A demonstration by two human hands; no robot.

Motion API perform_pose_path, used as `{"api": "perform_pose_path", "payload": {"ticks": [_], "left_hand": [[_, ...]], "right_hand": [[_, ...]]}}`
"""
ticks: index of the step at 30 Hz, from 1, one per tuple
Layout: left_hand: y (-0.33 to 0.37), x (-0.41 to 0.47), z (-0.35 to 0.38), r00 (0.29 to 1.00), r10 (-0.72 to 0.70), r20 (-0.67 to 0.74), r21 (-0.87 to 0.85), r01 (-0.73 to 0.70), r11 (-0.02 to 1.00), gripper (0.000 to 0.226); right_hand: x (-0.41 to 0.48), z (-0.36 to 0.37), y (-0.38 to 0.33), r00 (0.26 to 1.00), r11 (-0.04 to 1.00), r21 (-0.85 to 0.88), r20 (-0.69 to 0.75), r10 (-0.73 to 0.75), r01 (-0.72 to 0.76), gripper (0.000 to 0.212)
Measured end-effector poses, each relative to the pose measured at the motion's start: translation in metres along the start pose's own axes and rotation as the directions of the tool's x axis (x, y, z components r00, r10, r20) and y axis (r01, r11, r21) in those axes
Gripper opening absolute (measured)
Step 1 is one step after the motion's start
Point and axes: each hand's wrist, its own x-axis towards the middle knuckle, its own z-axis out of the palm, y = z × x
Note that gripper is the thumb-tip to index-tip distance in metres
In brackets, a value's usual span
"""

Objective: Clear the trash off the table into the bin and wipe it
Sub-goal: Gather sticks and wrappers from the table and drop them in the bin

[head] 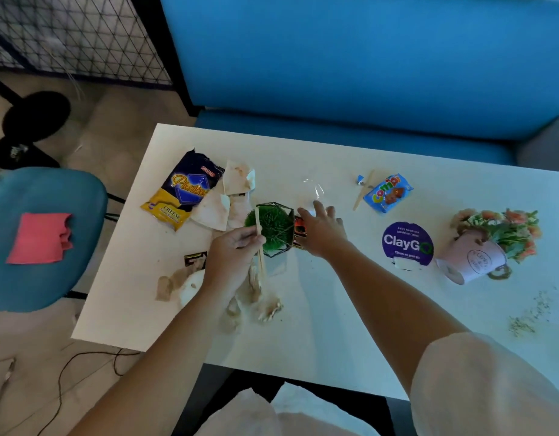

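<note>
left hand [237,248] pinches stick [258,226] | right hand [322,231] spread, empty | clear wrap [313,187] just beyond its fingertips [317,205]: best to pinch an edge, then lift

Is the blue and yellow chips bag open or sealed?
Open: the blue and yellow chips bag has a jagged, torn top edge and lies flat.

red wrapper [300,228] half hidden behind right hand [322,231], pot [470,265] lettering illegible

Wire-framed green ball plant [268,229]; to its right, purple ClayGo sticker [407,243], then pink flowerpot [473,262] lying on its side. Behind, blue booth seat [366,73]; at left, teal chair [45,190].
</note>
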Motion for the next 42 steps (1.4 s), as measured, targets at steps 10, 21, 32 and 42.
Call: {"api": "perform_pose_path", "payload": {"ticks": [10, 21, 32, 42], "left_hand": [[0.011, 0.033, -0.017, 0.991, 0.024, 0.129, 0.057, -0.031, 0.998, 0.019], [0.025, 0.040, -0.015, 0.980, 0.022, 0.198, 0.041, -0.030, 0.999, 0.020], [0.041, 0.036, 0.015, 0.977, 0.072, 0.200, 0.015, -0.077, 0.997, 0.016], [0.061, 0.029, 0.030, 0.885, -0.227, 0.407, -0.166, 0.316, 0.934, 0.011]], "right_hand": [[0.008, 0.010, -0.017, 0.987, 0.989, 0.071, -0.081, 0.138, -0.132, 0.056], [-0.001, -0.007, 0.006, 0.947, 0.760, 0.585, 0.043, 0.319, -0.283, 0.013], [-0.054, -0.071, 0.000, 0.980, 0.272, 0.962, -0.033, 0.198, -0.023, 0.036], [-0.065, -0.080, -0.006, 1.000, 0.440, 0.898, -0.022, -0.004, 0.021, 0.029]]}}
